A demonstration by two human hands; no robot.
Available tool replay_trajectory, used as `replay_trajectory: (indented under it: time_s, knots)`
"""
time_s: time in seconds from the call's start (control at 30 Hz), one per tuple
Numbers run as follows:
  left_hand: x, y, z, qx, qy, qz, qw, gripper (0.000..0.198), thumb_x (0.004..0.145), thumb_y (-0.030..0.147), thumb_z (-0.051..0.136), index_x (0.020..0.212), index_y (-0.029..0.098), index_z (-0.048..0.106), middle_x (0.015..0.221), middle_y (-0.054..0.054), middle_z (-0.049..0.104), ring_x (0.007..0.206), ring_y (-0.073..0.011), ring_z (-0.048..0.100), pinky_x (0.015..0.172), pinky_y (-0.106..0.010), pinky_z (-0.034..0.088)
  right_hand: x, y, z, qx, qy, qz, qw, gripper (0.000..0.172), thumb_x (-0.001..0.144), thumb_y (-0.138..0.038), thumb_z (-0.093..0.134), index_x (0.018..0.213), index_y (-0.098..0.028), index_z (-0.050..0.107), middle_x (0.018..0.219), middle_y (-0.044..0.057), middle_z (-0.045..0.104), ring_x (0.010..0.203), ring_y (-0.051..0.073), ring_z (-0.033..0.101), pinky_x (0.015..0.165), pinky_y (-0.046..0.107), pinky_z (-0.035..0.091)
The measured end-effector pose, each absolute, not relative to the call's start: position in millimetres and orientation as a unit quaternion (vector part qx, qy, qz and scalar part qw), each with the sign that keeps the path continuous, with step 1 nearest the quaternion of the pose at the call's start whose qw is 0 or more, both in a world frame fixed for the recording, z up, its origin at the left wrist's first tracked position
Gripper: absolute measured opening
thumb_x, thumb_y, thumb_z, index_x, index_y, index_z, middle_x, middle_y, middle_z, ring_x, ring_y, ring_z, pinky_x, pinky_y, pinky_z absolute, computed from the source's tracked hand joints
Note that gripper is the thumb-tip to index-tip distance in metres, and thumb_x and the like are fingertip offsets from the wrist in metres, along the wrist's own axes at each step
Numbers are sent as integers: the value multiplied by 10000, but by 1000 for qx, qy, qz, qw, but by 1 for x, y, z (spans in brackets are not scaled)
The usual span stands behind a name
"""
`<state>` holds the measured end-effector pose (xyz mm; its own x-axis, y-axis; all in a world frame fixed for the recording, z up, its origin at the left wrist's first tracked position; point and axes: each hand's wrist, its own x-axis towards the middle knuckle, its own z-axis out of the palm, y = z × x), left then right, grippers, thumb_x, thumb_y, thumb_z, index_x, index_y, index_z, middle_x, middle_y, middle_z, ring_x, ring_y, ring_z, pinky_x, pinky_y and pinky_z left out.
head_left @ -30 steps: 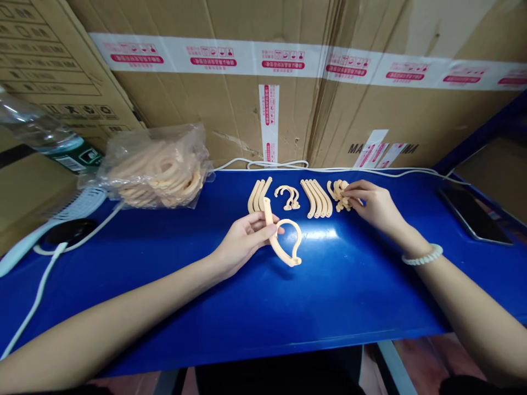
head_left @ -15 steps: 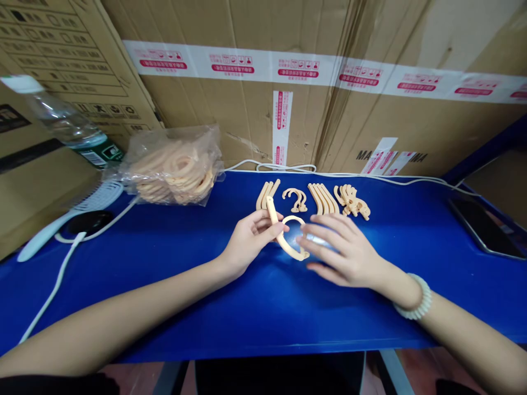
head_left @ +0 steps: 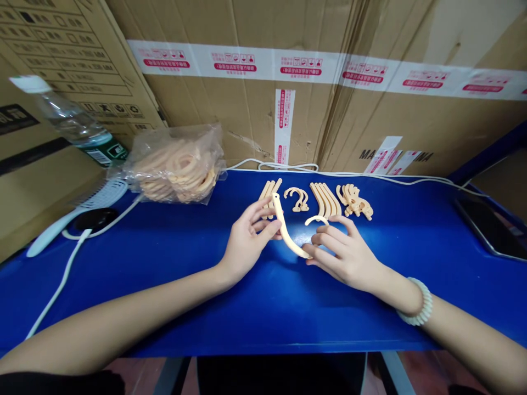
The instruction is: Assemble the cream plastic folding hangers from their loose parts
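My left hand (head_left: 247, 241) pinches the long stem of a peach plastic hook piece (head_left: 287, 233) above the blue table (head_left: 206, 296). My right hand (head_left: 343, 255) grips the same piece at its lower end, and the curved arm arches over my fingers. Behind my hands lie sorted peach parts: a row of curved strips (head_left: 269, 191), a small pile of hook shapes (head_left: 298, 198), another row of curved strips (head_left: 326, 199), and a heap of small clips (head_left: 354, 202).
A clear bag of peach plastic parts (head_left: 175, 167) sits at the back left beside a water bottle (head_left: 72, 123) and a white fan (head_left: 78, 211) with its cable. Cardboard boxes (head_left: 288, 82) wall the back. A phone (head_left: 489, 227) lies at the right.
My right hand left the heap of small clips, crossed to the centre and closed on the hook piece my left hand holds. The piece now stands more upright.
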<state>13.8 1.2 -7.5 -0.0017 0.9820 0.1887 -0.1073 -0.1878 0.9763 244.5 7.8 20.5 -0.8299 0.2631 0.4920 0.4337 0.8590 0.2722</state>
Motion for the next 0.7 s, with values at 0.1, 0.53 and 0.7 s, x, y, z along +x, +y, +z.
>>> replay_trajectory:
  time_s: [0.1, 0.53, 0.7]
  knots:
    - [11, -2, -10, 611, 416, 610, 285, 577, 861, 234, 712, 1378, 238, 456, 1363, -135, 548, 1117, -240, 653, 891, -421, 605, 245, 8, 21, -190, -938, -179, 226, 167, 1014, -285, 531, 991, -185, 664, 795, 7, 672, 760, 150, 562, 993, 458, 379]
    - [16, -13, -10, 894, 261, 344, -124, 123, 1004, 210, 536, 971, 146, 636, 963, -39, 761, 914, -182, 689, 1065, -461, 413, 241, 0, 16, -187, -937, -163, 246, 213, 1010, -299, 537, 950, -153, 681, 715, -3, 603, 748, 162, 509, 941, 451, 351]
    - [16, -11, -12, 911, 263, 291, -127, 209, 1016, 142, 444, 911, 172, 623, 864, -10, 734, 786, -156, 655, 989, -419, 425, 242, -2, 15, -175, -937, -170, 249, 201, 1002, -280, 554, 925, -149, 686, 697, -7, 596, 788, 167, 538, 965, 444, 339]
